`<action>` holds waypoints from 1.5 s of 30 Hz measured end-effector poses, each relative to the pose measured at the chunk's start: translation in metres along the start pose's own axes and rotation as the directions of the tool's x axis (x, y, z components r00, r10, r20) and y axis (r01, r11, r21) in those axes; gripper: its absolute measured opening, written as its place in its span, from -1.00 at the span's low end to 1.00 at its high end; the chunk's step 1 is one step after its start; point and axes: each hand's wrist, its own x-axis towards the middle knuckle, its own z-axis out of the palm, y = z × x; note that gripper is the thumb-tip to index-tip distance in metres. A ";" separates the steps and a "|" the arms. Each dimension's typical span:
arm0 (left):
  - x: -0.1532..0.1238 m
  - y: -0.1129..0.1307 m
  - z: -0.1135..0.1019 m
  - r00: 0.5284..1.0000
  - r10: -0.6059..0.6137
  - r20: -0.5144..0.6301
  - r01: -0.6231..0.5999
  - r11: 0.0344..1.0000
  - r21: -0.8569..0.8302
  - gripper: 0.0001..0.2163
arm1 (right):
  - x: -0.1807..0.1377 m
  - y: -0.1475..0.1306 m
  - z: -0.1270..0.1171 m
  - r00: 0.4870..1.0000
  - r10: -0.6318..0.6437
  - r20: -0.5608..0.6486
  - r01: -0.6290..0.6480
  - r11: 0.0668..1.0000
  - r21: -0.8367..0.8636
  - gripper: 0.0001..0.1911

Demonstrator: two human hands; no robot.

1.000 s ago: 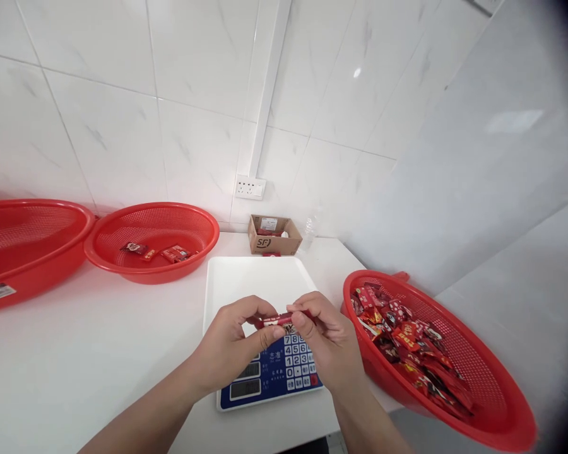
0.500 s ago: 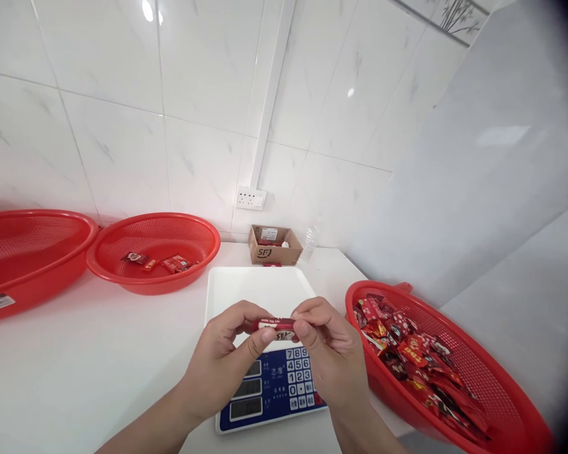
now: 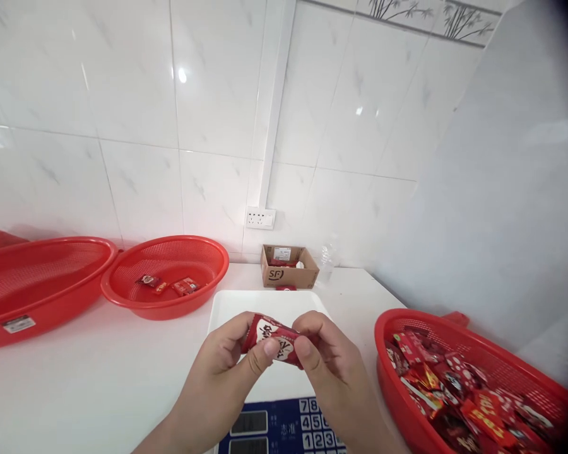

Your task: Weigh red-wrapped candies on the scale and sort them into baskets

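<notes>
A small dark-red wrapped candy packet (image 3: 280, 337) with white patches and dark lettering is held between my two hands, above a white weighing scale (image 3: 231, 306). My left hand (image 3: 224, 369) is closed on the packet's left part, thumb across its front. Thumb and fingers of my right hand (image 3: 334, 366) pinch its right end. Below them lies the scale's blue keypad panel (image 3: 284, 425), partly covered by my right hand.
To the right, a red basket (image 3: 392, 378) holds several wrapped candies (image 3: 485, 410). A red basket (image 3: 170, 309) with a few packets and another red basket (image 3: 61, 309) stand left. Behind the scale are a cardboard box (image 3: 293, 277) and a clear plastic item (image 3: 327, 258), by the tiled wall.
The packet has been turned so more of its printed front faces me, with its left end raised. My view has tilted up and shifted somewhat left.
</notes>
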 end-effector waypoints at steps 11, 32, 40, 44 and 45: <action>0.017 -0.019 0.005 0.981 0.125 -0.147 -0.127 0.992 -0.009 -0.76 | 0.010 -0.012 -0.006 0.984 -0.177 0.018 0.178 0.968 -0.178 -0.64; 0.014 -0.021 0.011 0.997 -0.048 -0.052 0.046 0.998 -0.035 -0.82 | 0.013 -0.008 -0.023 0.989 -0.130 0.062 0.143 0.947 -0.288 -0.75; 0.016 -0.024 0.011 0.999 0.010 -0.043 -0.013 0.997 -0.081 -0.83 | 0.012 -0.007 -0.023 0.988 -0.122 0.099 0.148 0.936 -0.320 -0.73; 0.016 -0.024 0.010 0.999 0.028 -0.030 -0.031 0.996 -0.085 -0.81 | 0.012 -0.005 -0.022 0.984 -0.119 0.135 0.157 0.933 -0.324 -0.71; 0.016 -0.024 0.010 0.999 0.027 -0.028 -0.030 0.995 -0.092 -0.81 | 0.012 -0.004 -0.022 0.982 -0.122 0.145 0.163 0.935 -0.316 -0.72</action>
